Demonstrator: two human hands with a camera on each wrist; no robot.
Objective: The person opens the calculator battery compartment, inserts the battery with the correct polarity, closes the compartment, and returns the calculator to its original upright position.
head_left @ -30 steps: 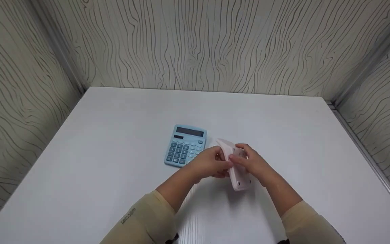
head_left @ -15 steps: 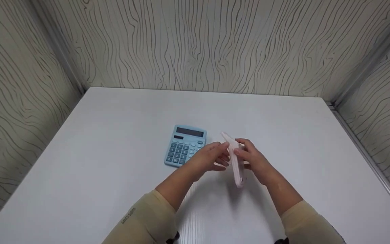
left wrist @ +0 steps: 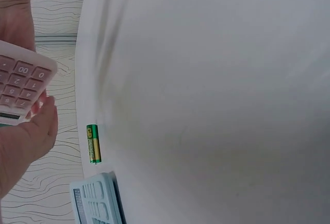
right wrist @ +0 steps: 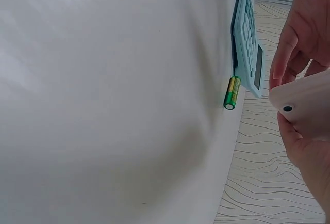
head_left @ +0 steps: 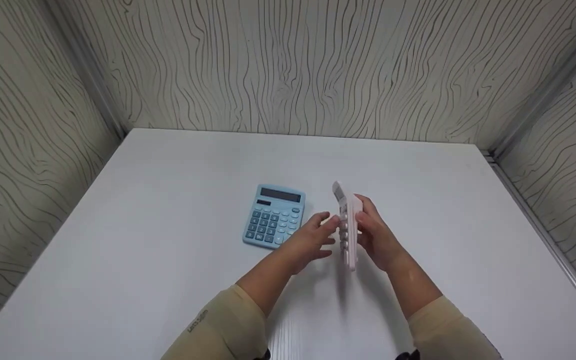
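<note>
My right hand [head_left: 379, 237] grips a pink calculator [head_left: 349, 230] by its back and edge, holding it upright on its side above the table, keys facing left. My left hand [head_left: 309, 241], fingers spread and relaxed, is beside the keys; a fingertip is close to them, and whether it touches I cannot tell. In the left wrist view the pink calculator [left wrist: 21, 82] shows its number keys; in the right wrist view its back [right wrist: 309, 102] shows a dark round foot. A blue calculator [head_left: 274, 215] lies face up on the table, left of both hands.
A green and gold battery [left wrist: 94, 144] lies on the white table near the blue calculator [left wrist: 97, 201]; the right wrist view shows the same battery [right wrist: 232, 93]. Wood-patterned panels [head_left: 288, 65] stand behind the table [head_left: 178, 170] and at both sides.
The pink calculator has turned from showing its back to showing its keys toward the left, and has risen slightly. My left hand has let go of it and spread its fingers.
</note>
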